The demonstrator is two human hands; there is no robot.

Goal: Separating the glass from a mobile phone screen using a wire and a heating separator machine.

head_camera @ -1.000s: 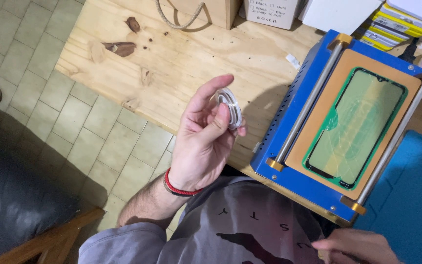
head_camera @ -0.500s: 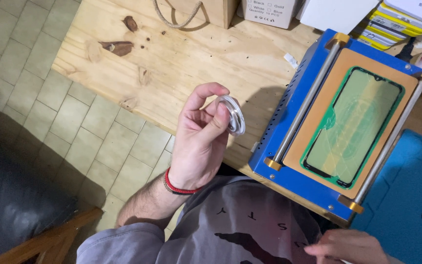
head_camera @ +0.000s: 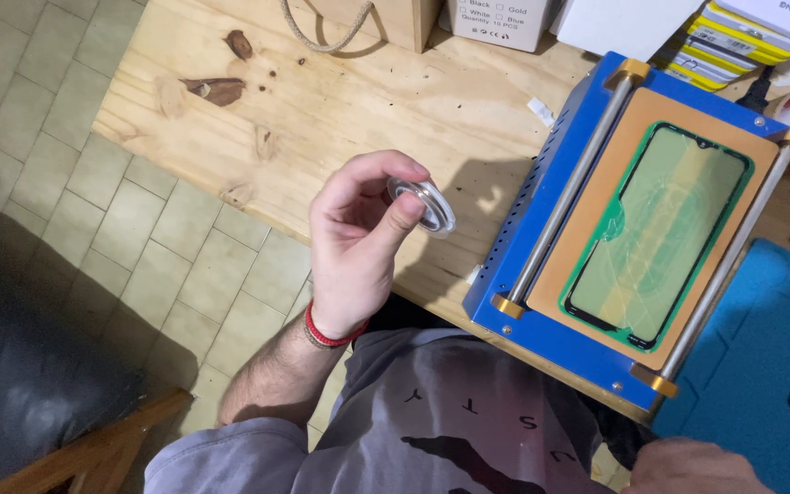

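Left hand [head_camera: 354, 247], fingers pinching a clear round spool [head_camera: 424, 205] over the worktop [head_camera: 340, 110]; right hand [head_camera: 692, 467] mostly cropped, grip indeterminable.

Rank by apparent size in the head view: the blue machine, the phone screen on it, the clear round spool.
1. Blue machine
2. Phone screen
3. Clear round spool, smallest though held nearer the camera in the left hand

The left hand [head_camera: 356, 247] is raised on a bent forearm, back toward the camera, fingers curled with thumb and fingertips pinched together. The right hand [head_camera: 692, 467] sits low at the bottom edge, mostly out of view.
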